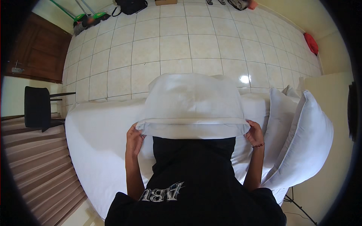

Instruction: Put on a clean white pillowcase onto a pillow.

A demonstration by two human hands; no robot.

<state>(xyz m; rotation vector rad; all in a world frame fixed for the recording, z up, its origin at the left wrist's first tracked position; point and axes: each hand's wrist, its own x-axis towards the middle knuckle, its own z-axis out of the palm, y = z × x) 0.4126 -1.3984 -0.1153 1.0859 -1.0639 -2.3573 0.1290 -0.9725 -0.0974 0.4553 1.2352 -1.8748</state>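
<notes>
A white pillowcase (pixel 193 99) lies across my lap, its hemmed opening facing my black shirt. It looks full, though what is inside cannot be seen. My left hand (pixel 135 138) pinches the corner of the opening on the picture's left side. On the picture's right side, my right hand (pixel 255 135), with a thin bracelet at the wrist, grips the opposite corner. Between the two hands the edge is stretched nearly straight. Under and around me is a bed with a white sheet (pixel 96 135).
White pillows (pixel 308 141) lean at the right end of the bed, by the wall. A black chair (pixel 37 107) and a brown curtain (pixel 36 158) are at the left. Beyond the tiled floor (pixel 175 46) are a black bag (pixel 131 5), brooms and a wooden door (pixel 36 48).
</notes>
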